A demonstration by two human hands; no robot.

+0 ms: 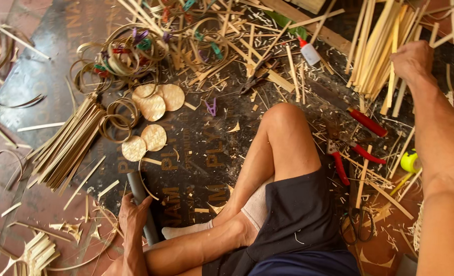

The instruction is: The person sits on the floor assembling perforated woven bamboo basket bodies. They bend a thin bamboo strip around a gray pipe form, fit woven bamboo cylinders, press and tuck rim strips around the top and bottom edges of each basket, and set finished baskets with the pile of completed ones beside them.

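A dark printed board (196, 148) is lying on the reddish floor (2, 168) and carrying nearly everything. Woven round discs (153, 105) are lying near its middle beside coiled bamboo rings (119, 115), while a bundle of flat bamboo strips (68, 145) is resting across its left edge. Red-handled pliers (347, 156) and a red-handled knife (365, 121) are lying among shavings at the right, with a small glue bottle (309, 51) and more bamboo slats (378, 46) sitting farther back.
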